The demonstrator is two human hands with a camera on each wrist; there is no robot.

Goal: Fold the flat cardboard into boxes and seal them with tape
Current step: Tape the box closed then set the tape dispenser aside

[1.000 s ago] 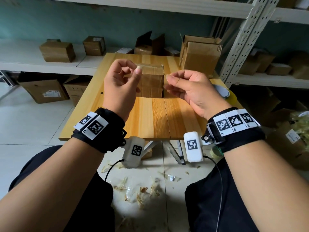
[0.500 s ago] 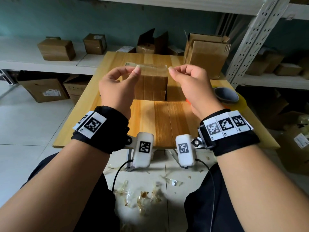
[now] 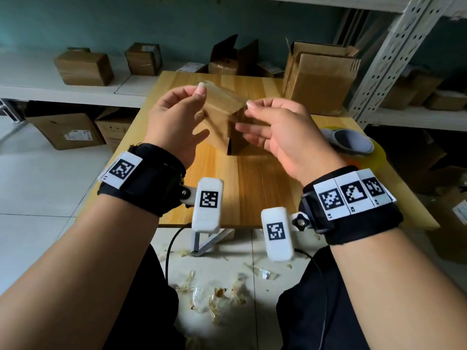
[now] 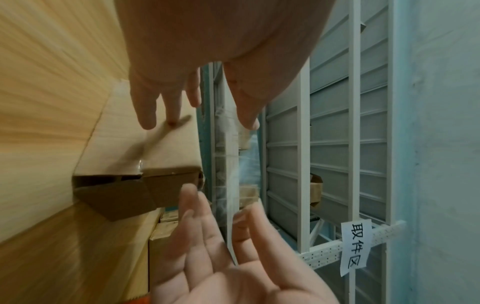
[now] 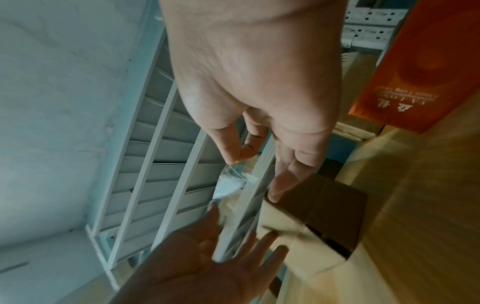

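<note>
Two hands (image 3: 227,127) pinching clear glossy tape strip (image 3: 225,96), brown cardboard box (image 3: 227,132)

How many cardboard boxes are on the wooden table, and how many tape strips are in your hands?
Cardboard boxes on the table: 2 (small box, big open box)
Tape strip: 1, pinched between left hand and right hand
Total: 3

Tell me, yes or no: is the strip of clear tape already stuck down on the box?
No. The clear tape strip hangs stretched in the air between the left hand and right hand, above the small cardboard box.
</note>
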